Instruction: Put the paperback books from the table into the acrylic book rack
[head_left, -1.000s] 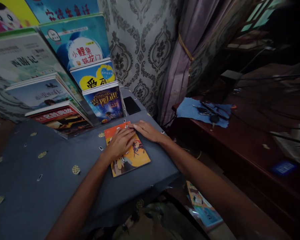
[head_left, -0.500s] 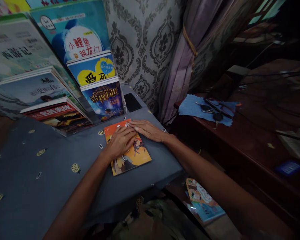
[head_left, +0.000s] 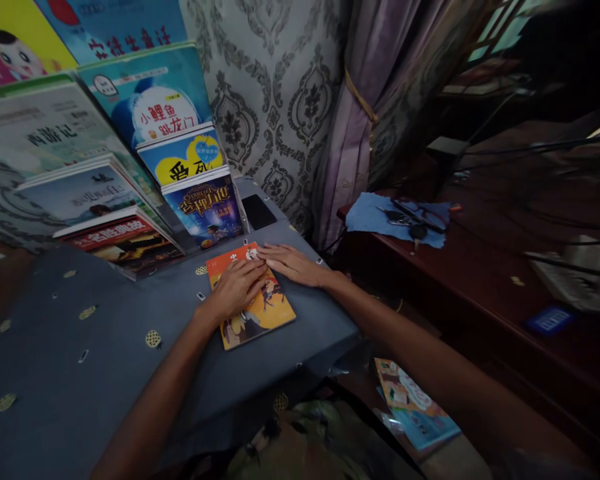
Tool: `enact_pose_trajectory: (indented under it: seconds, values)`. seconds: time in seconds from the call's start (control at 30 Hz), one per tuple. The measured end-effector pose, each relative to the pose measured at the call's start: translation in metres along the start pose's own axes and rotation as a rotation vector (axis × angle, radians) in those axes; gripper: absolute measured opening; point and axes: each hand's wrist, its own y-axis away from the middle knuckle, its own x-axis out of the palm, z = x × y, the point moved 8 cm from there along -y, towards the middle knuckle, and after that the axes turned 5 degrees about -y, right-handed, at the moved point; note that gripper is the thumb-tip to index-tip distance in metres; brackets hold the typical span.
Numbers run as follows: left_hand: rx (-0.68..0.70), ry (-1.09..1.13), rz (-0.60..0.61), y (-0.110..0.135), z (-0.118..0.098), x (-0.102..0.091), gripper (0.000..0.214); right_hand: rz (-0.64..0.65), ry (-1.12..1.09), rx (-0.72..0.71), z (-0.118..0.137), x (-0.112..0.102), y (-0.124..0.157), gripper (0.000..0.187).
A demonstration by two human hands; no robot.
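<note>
An orange and yellow book (head_left: 267,310) lies closed and flat on the blue-grey tablecloth (head_left: 115,373), with figures printed on its cover. My left hand (head_left: 237,287) rests palm down across the cover's middle, fingers stretched out toward the right. Reaching in from the right, my right hand (head_left: 293,265) lies flat with its fingertips at the book's upper right edge. Its fingers meet or nearly meet those of the left hand. Neither hand is wrapped round anything. Part of the cover is hidden under the hands.
Behind the book, a display rack holds several books, among them a dark blue book (head_left: 207,210) and a red book (head_left: 123,240). A black phone (head_left: 259,211) lies beside it. On the right, a dark red table (head_left: 460,280) carries a blue cloth (head_left: 365,217). Another book (head_left: 420,407) lies lower down.
The camera view has tilted up and shifted slightly right, showing more of the upper rack. The left hand has slid a little leftward off the right fingers; the book stays in place.
</note>
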Motion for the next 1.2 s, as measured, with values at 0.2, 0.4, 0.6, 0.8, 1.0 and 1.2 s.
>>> enact_pose_trajectory:
  seconds: [0.2, 0.4, 0.6, 0.8, 1.0, 1.2]
  values:
    - [-0.010, 0.009, 0.046, 0.013, -0.006, 0.007, 0.042, -0.013, -0.024, -0.019, 0.001, -0.001, 0.010, 0.056]
    - [0.026, -0.024, 0.034, 0.013, -0.010, 0.006, 0.041, 0.013, 0.077, -0.059, 0.008, 0.004, 0.016, 0.049]
    - [0.040, -0.065, -0.030, 0.010, -0.018, 0.002, 0.041, 0.006, 0.120, -0.059, 0.009, 0.006, 0.019, 0.050]
    - [-0.011, -0.032, -0.011, 0.011, -0.017, 0.006, 0.039, -0.003, 0.125, -0.046, 0.008, 0.007, 0.019, 0.050]
    - [0.013, 0.001, -0.050, 0.014, -0.019, 0.001, 0.036, -0.065, 0.048, -0.042, 0.013, 0.003, 0.027, 0.053]
    - [0.080, 0.071, -0.059, 0.019, -0.034, -0.006, 0.034, -0.096, 0.020, -0.040, 0.026, 0.004, 0.045, 0.055]
